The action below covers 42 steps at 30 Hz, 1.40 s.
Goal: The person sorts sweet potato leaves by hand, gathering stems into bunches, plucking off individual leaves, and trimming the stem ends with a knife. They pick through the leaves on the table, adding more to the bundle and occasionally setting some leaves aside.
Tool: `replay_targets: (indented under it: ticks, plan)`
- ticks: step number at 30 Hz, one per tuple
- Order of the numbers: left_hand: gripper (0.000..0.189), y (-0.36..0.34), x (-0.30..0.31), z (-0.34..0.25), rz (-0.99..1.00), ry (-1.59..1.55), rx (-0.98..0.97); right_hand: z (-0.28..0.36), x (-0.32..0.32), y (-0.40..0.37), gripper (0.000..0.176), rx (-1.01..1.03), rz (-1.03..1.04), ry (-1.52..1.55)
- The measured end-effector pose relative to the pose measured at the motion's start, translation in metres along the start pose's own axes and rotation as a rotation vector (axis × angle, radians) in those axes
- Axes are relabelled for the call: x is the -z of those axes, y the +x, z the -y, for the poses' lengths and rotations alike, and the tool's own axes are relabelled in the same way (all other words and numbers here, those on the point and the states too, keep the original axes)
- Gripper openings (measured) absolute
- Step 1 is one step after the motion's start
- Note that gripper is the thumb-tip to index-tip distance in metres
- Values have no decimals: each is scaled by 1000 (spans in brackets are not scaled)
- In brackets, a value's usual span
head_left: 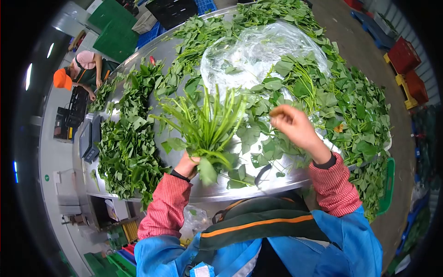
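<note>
My left hand (188,165) is wrapped round a thick bunch of leafy green stems (205,122). Its cut-looking stem ends fan upward and its leaves hang near my wrist. To the right, my right hand (294,127) hovers over loose greens (272,147), fingers loosely bent and apart, with nothing visible in them. A crumpled clear plastic sheet (258,51) lies beyond both hands, with more leafy stems (307,85) on and beside it. A dark curved strip (263,175) shows at the table edge between my hands.
Leafy greens (127,143) are piled along the left of the metal table (194,191), and another heap (360,111) covers its right side. A scale-like grey device (90,138) stands at the left edge. A co-worker (85,64) bends over the far left. A green crate (388,187) sits at right.
</note>
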<state>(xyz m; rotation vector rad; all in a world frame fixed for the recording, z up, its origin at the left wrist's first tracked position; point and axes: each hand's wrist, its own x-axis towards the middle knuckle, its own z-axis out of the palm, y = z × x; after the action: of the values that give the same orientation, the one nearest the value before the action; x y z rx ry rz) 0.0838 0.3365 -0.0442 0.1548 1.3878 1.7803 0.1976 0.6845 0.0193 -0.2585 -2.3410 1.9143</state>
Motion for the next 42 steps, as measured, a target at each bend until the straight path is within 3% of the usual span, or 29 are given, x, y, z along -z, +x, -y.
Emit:
replay_targets:
  ticks: [2, 3, 6, 7, 10, 11, 13, 16, 18, 24, 25, 26, 28, 29, 31, 32, 34, 36, 38, 39, 42]
  plan:
    - [58, 2, 9, 2, -116, -292, 148, -13, -5, -14, 37, -11, 192, -98]
    - [48, -10, -17, -12, -215, -169, 38, -20, -10, -19, 56, -81, 276, -96]
    - [40, -10, 5, -6, -107, -61, 36, -29, -27, -23, 68, -23, 308, -104]
    - [39, -8, 8, 1, -95, -130, 0, -30, -30, -20, 77, -25, 317, -80]
    - [43, -9, 17, 17, -149, -370, 122, -50, -35, -6, 80, -66, 282, 83]
    - [46, -13, 20, 23, 7, -468, 130, -49, -35, -3, 76, -82, 280, 97]
    - [48, -13, 24, 36, -38, -343, 194, -44, -37, 0, 69, -116, 278, 126]
    - [51, -7, -15, 22, -53, -260, 238, 1, -41, -11, 75, 100, 106, -133]
    - [53, -6, -48, 5, -113, -24, 110, 11, -53, -14, 75, 11, 102, 96]
    - [58, 8, -70, -8, -336, 500, -291, -3, -104, -17, 69, -314, 165, 768]
    - [57, 10, -60, -9, -365, 676, -347, -18, -106, -15, 51, -337, 222, 805]
    - [57, 12, -51, -9, -392, 854, -402, -19, -101, -16, 44, -352, 319, 687]
    - [53, 10, -44, -10, -383, 622, -399, -14, -85, -19, 32, -373, 506, 444]
    - [53, 8, -39, -13, -378, 577, -366, 6, -66, -20, 27, -230, 597, 162]
    - [51, -6, -34, -25, -357, 439, -192, -6, -29, -22, 29, 7, 522, 292]
    - [51, -11, -28, -24, -321, 327, -159, 15, 2, -23, 29, -147, 435, 360]
    - [49, -20, -20, -22, -241, 106, -88, -6, 57, -19, 38, -30, 363, 860]
    - [44, -30, -29, -26, -196, -48, -13, -11, 62, -10, 56, -167, 159, 208]
    - [44, -36, -28, -26, -129, -133, 43, -35, 45, -12, 72, 96, 252, -793]
    - [47, -34, -20, -16, -113, -178, 64, -8, 32, -12, 77, -77, 353, -884]
    - [49, -31, -26, 2, -52, -374, 114, -40, 7, 2, 89, -112, 519, -177]
